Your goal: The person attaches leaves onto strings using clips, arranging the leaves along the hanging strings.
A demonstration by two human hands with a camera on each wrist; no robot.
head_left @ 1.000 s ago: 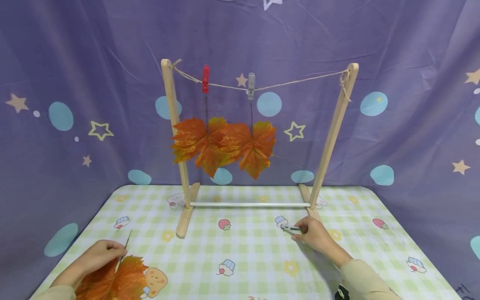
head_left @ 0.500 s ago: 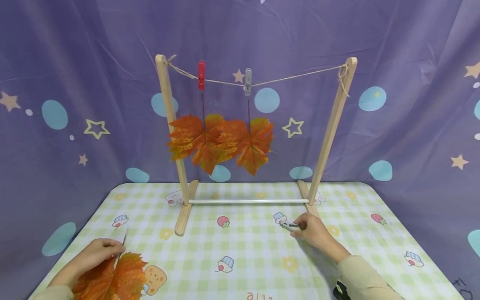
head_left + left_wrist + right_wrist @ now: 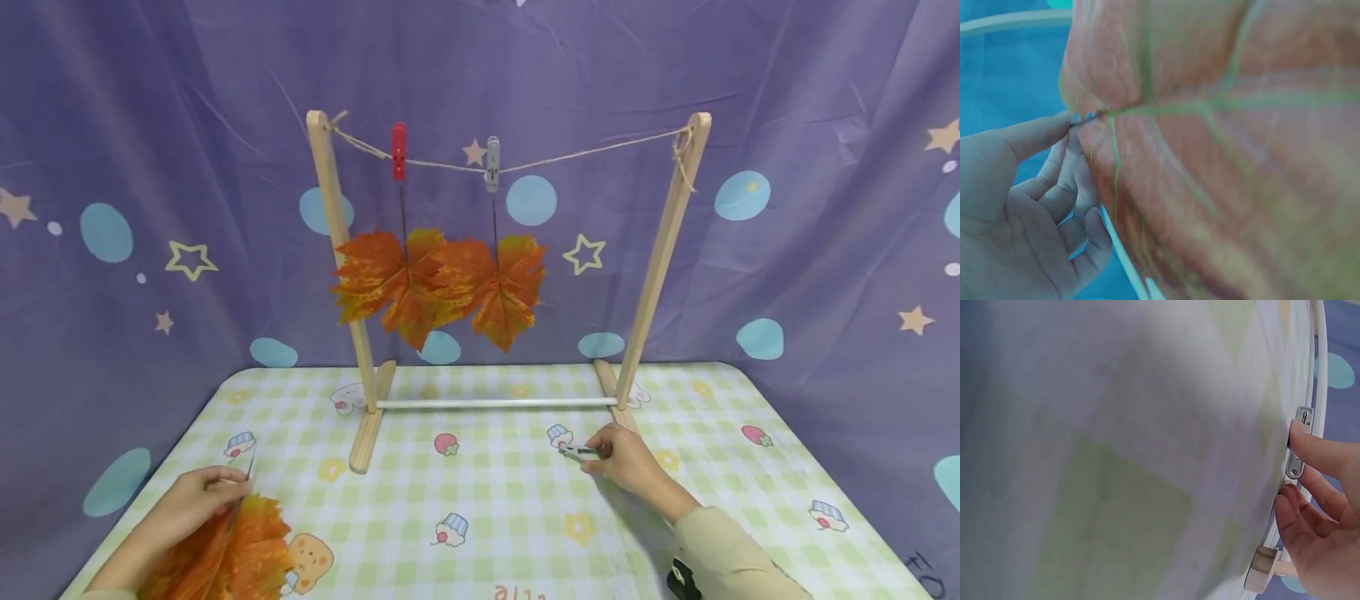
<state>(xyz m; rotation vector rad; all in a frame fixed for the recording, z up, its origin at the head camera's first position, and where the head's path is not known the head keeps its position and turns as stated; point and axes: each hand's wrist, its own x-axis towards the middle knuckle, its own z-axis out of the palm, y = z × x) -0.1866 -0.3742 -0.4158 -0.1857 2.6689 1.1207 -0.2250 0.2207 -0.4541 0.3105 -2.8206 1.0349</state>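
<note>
At the front left, my left hand [image 3: 191, 508] pinches the thin stem [image 3: 1085, 120] of an orange artificial maple leaf [image 3: 236, 554]. In the left wrist view, thumb and fingertips meet on that stem while the leaf's veined face fills the right side. My right hand [image 3: 630, 462] holds a grey clothespin [image 3: 577, 451] low over the table, before the stand's right foot. The right wrist view shows the clothespin [image 3: 1300, 444] between thumb and fingers. Two more orange leaves [image 3: 405, 279] hang by their stems from a twine line [image 3: 592, 152], under a red clothespin [image 3: 399, 152] and a grey one [image 3: 492, 164].
A wooden stand [image 3: 663, 258] with two posts carries the twine, and a white rod [image 3: 495, 404] joins its feet near the table. Checked cloth printed with cartoons covers the table [image 3: 390, 542]. A purple curtain [image 3: 825, 250] hangs close behind.
My left hand has risen slightly, its fingers shifting up the stem, and the leaf has turned a little with it. The right hand stays nearly still with the clothespin. The head view has tilted slightly.
</note>
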